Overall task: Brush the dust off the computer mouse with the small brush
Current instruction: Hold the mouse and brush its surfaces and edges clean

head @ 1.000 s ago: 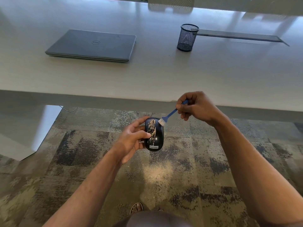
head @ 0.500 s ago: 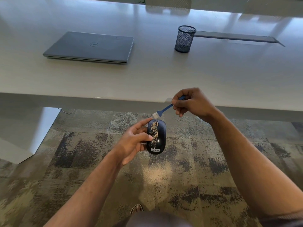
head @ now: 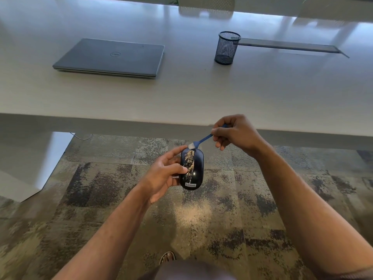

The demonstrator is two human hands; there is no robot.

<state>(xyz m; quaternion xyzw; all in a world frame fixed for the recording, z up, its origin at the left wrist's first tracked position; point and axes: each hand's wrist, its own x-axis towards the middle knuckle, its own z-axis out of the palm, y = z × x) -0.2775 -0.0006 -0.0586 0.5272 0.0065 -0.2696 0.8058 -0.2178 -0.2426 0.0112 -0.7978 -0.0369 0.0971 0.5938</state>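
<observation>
Carpet underneath, pale tabletop [head: 262,93] across the upper frame. Left hand [head: 163,176] fingers grip the computer mouse [head: 192,170] mid-frame; right hand [head: 236,134] pinches the small brush [head: 198,142] at its top edge — I'd sweep lightly down the dust streak, mouse tilted away.

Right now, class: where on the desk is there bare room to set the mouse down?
Bare desk runs along the near edge, in front of the closed laptop and the mesh pen cup; the gap between those two is bare as well. The far right holds a flat dark panel.
</observation>
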